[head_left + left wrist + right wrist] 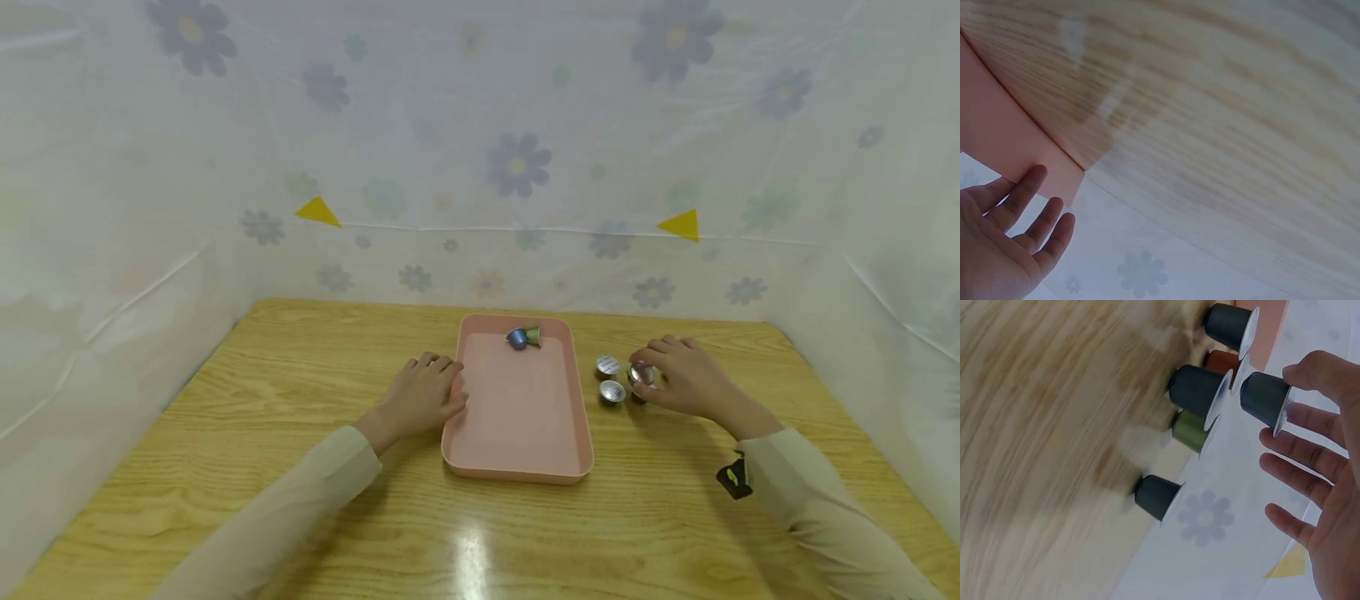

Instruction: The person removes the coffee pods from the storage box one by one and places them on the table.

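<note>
My right hand pinches a dark coffee capsule by its foil-covered rim, thumb against several fingertips, over the table. Around it, more capsules stand foil side up: a dark capsule, an orange capsule, a green capsule and others, some partly hidden from the head camera by the hand. At the left rim of a pink tray rests my left hand, its fingers loosely extended. One fingertip touches the tray's outer wall in the left wrist view. Inside the tray's far end lie a blue capsule and a green one.
The wooden table meets a flowered curtain at the back and sides. Two yellow triangles mark the curtain, one to the left and another to the right. A dark strapped device hangs at the right cuff.
</note>
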Demonstrator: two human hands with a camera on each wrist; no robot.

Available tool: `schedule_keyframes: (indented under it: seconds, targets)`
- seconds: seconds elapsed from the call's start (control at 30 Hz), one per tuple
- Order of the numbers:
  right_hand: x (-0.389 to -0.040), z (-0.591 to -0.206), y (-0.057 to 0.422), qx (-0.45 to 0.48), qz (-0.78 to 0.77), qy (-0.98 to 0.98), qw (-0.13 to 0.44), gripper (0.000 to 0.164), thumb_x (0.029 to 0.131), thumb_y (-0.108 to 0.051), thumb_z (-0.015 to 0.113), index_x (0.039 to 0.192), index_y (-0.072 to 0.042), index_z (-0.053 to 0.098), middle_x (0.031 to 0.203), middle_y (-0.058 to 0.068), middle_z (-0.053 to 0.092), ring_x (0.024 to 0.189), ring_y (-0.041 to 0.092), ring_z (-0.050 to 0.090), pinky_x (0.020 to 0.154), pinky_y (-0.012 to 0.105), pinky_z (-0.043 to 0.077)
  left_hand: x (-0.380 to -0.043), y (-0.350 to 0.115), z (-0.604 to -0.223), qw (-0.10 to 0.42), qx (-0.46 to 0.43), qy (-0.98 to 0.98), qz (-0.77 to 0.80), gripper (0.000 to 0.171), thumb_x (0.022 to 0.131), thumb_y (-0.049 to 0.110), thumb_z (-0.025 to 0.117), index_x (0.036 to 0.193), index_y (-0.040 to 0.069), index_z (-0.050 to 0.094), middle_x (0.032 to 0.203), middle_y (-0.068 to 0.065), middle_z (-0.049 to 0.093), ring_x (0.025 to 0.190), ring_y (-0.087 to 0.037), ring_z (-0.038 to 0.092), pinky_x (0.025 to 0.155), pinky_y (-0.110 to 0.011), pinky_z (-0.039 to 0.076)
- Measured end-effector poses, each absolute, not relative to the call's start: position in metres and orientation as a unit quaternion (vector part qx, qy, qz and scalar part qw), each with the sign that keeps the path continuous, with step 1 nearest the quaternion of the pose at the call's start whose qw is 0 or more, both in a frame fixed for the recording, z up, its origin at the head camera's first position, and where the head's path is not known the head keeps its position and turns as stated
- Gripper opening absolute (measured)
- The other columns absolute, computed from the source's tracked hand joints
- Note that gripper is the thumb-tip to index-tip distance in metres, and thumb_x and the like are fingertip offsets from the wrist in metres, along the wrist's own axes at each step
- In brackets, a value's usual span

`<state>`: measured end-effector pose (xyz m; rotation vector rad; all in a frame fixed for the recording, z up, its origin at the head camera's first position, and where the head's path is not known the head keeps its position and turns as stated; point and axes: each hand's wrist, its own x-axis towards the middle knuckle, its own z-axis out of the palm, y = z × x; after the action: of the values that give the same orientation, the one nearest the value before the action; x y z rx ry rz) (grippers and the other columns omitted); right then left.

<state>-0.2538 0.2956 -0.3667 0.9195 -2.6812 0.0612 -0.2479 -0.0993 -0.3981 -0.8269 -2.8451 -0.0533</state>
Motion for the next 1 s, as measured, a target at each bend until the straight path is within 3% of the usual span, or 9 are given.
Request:
schedule_keyframes:
  seconds: [0.6,1.0]
  targets:
    - [-0.244,-0.368,0.324,0.291,0.018,-0.94,0.179,0.033,0.074,-0.026,0.071,0.102,-0.009,0.065,0.096,0.006,0.064,0.091,0.029,0.057,0.076,0.054,0.041,-0.246,-0.099,-0.395,0.087,-0.279,-0.956,-0.014,0.051,0.091,0.044,0.046,0.127,0.009,0.052,0.125,-0.007,0.055,0.116,-0.028,0.048,0.095,-0.045,0.041]
    - [-0.239,-0.373,0.336,0.26,0.016,-0.955,0.139,0.033,0.075,-0.025,0.071,0.104,-0.009,0.065,0.101,0.011,0.064,0.097,0.034,0.055,0.078,0.058,0.039,-0.247,-0.1,-0.397,0.09,-0.282,-0.955,-0.022,0.05,0.091,0.043,0.047,0.127,0.009,0.052,0.124,-0.008,0.055,0.115,-0.028,0.048,0.095,-0.045,0.041]
